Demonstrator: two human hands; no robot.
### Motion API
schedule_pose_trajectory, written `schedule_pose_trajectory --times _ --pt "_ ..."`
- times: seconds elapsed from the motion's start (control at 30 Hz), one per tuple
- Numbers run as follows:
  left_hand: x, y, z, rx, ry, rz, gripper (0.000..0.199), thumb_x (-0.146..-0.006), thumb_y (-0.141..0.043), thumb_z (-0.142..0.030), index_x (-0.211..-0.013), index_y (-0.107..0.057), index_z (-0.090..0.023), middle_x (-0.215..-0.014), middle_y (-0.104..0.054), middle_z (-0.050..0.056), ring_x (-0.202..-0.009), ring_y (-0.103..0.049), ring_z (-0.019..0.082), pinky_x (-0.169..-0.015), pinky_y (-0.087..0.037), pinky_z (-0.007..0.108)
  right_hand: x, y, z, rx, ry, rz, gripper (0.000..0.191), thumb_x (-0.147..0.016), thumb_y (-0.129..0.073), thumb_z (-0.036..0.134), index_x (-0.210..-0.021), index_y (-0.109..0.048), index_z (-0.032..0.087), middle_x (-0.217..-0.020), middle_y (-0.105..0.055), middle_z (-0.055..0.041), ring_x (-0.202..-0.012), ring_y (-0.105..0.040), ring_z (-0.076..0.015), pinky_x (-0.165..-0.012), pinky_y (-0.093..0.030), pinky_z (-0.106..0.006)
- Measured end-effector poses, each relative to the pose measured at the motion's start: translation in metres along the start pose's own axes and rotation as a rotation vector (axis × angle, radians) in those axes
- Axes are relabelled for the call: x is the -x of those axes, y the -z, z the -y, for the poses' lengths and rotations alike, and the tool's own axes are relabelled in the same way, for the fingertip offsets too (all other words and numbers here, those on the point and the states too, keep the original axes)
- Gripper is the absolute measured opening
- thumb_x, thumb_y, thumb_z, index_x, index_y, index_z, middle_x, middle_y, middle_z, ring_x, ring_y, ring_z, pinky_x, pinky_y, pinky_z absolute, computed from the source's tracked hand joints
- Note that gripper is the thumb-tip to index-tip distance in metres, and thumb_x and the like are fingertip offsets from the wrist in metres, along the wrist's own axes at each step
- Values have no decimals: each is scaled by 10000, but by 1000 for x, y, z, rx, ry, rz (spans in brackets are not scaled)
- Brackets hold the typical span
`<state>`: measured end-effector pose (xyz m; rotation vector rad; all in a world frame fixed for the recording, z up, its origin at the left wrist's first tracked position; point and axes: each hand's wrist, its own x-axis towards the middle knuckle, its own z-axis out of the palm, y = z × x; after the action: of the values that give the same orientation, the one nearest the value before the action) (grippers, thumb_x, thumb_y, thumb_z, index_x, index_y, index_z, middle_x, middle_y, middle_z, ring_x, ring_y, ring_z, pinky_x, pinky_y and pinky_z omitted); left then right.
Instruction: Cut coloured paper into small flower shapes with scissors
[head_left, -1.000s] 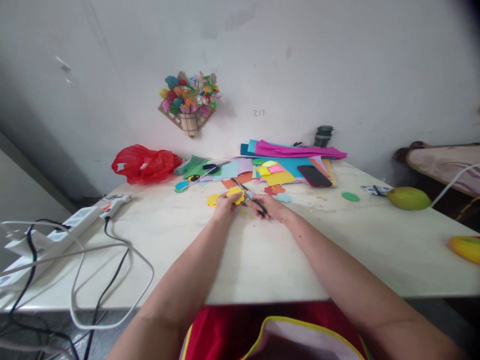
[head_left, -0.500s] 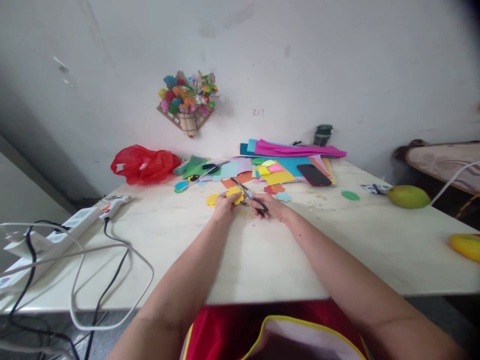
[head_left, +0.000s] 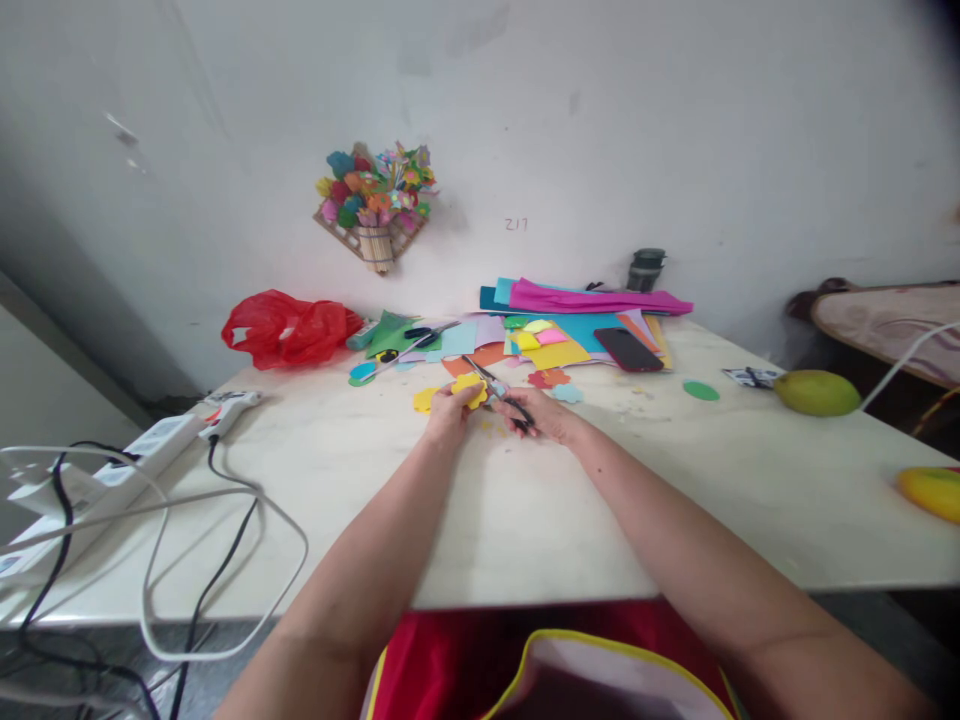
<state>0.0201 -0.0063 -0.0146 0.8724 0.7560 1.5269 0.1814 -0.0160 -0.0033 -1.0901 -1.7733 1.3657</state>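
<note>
Near the middle of the table, my left hand (head_left: 448,411) pinches a yellow scalloped paper piece (head_left: 469,388). Another yellow piece (head_left: 424,400) lies just left of its fingers. My right hand (head_left: 544,414) is closed on the black handles of a pair of scissors (head_left: 517,408), whose blades point up and left beside the yellow paper. Tiny yellow scraps (head_left: 491,429) lie below the blades. Red and orange flower shapes (head_left: 548,378) and a light blue one (head_left: 568,393) rest just beyond my right hand.
Coloured sheets (head_left: 589,335), a phone (head_left: 628,349) and a second pair of scissors (head_left: 431,335) lie at the back. A red plastic bag (head_left: 289,330) is back left, a power strip (head_left: 142,460) with cables at left, a green mango (head_left: 817,393) at right.
</note>
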Motion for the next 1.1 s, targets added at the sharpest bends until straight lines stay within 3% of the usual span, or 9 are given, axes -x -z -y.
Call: schedule_pose_trajectory --times 0.3,0.43,0.57,0.77,1.1 --pt "-3 3 2 -5 5 8 297 -463 -811 -221 -692 -652 -119 -698 -671 49 -659 -639 173 -625 -480 273 1 4 5 47 14 -2 306 -717 -632 442 -736 -521 157 -575 -575 18 -410 -493 -57 -329 -274 -154" --pt "-1 1 0 21 7 5 311 -453 -824 -217 -696 -654 -122 -736 -679 62 -701 -655 196 -692 -496 312 -1 6 5 93 63 -45 340 -628 -694 431 -774 -549 160 -570 -539 39 -463 -483 -76 -397 -332 -178" --pt "0 -1 -2 23 14 -1 318 -449 -827 -209 -702 -663 -110 -757 -686 78 -691 -653 193 -701 -493 311 0 11 8 343 172 -175 339 -601 -695 447 -754 -574 170 -565 -533 38 -528 -485 -103 -466 -338 -206" --pt "-2 2 1 29 -16 43 289 -469 -819 -219 -696 -666 -127 -705 -673 44 -682 -641 174 -685 -487 292 11 12 20 798 131 -268 338 -623 -660 503 -803 -632 218 -649 -609 23 -607 -527 -130 -517 -300 -220" --pt "-2 4 1 7 5 68 298 -475 -803 -204 -718 -655 -115 -694 -655 34 -668 -626 157 -663 -470 266 10 9 19 955 147 -298 456 -635 -647 556 -973 -645 250 -731 -667 7 -680 -593 -167 -568 -331 -239"
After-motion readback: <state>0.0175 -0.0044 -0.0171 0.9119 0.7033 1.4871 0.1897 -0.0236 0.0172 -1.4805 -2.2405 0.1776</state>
